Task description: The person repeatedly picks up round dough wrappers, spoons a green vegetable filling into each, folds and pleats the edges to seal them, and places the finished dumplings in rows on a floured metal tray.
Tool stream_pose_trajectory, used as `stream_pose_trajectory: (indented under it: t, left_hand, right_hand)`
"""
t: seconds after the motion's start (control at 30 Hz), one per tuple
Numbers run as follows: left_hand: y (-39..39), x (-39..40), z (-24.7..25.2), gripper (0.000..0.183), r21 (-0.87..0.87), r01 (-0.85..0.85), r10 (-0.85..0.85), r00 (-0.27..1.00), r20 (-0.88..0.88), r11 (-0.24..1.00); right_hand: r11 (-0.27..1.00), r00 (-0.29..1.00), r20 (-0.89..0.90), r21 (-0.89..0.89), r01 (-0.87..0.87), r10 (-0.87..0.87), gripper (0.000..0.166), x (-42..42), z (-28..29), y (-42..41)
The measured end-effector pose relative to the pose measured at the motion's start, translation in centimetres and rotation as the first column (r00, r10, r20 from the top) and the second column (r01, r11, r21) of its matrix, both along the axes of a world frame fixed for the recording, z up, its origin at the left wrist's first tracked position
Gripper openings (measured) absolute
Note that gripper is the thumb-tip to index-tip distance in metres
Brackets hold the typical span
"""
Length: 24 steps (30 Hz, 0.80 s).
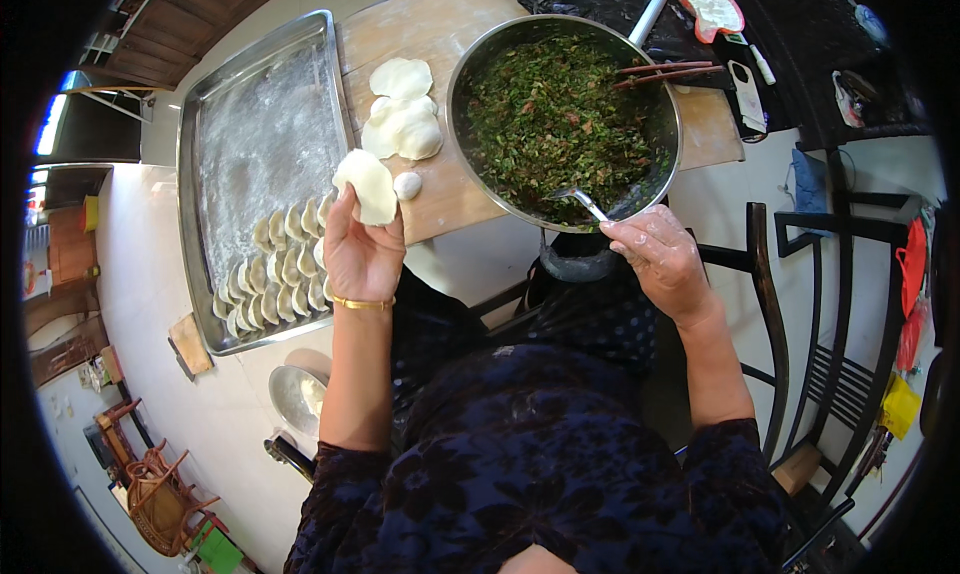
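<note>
In my left hand (366,255) lies a round dough wrapper (367,188), resting on the fingers with the thumb at its edge. My right hand (660,255), dusted with flour, grips the handle of a metal spoon (592,205). The spoon's head dips into chopped green filling (559,120) at the near side of a large steel pan (454,154). Several more wrappers (403,128) lie on the wooden board (442,210) left of the pan, beside a small dough ball (407,185). Rows of folded dumplings (277,274) sit in a floured metal tray (262,124).
Wooden chopsticks (667,71) rest across the pan's far right rim. A pinkish dish of white powder (706,5) stands at the back right. Below the tray is a metal bowl (289,394). Dark wooden chairs (765,274) stand to my right.
</note>
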<state>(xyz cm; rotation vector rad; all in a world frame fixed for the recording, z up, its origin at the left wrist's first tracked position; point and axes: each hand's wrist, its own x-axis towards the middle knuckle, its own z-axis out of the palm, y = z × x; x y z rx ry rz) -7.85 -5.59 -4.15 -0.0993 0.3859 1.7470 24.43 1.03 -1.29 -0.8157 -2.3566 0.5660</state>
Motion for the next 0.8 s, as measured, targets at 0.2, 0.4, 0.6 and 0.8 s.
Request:
stream_pose_trajectory:
  t: [0.2, 0.4, 0.6, 0.8]
  left_hand:
    - [-1.3, 2.0, 0.3, 0.028, 0.155, 0.085, -0.111, 0.979, 0.169, 0.984]
    - [-1.9, 3.6, 1.2, 0.034, 0.025, 0.174, -0.175, 0.982, 0.077, 0.984]
    - [-0.4, 5.5, 2.4, 0.037, -0.138, 0.171, -0.195, 0.963, -0.186, 0.976]
    - [2.9, 7.8, 2.8, 0.041, -0.234, 0.251, -0.279, 0.956, -0.096, 0.939]
  right_hand:
    - [0.994, 0.999, -0.036, -0.107, 0.019, -0.023, 0.016, 0.1, 0.6, 0.1]
    - [0.860, 0.925, -0.228, -0.484, 0.164, -0.305, 0.013, 0.9, 0.7, -0.5]
    - [0.562, 0.599, -0.365, -0.808, 0.177, -0.713, 0.026, 1.1, -0.6, 0.7]
    - [0.548, 0.406, -0.490, -0.836, 0.032, -0.771, 0.028, 0.5, 0.1, 1.2]
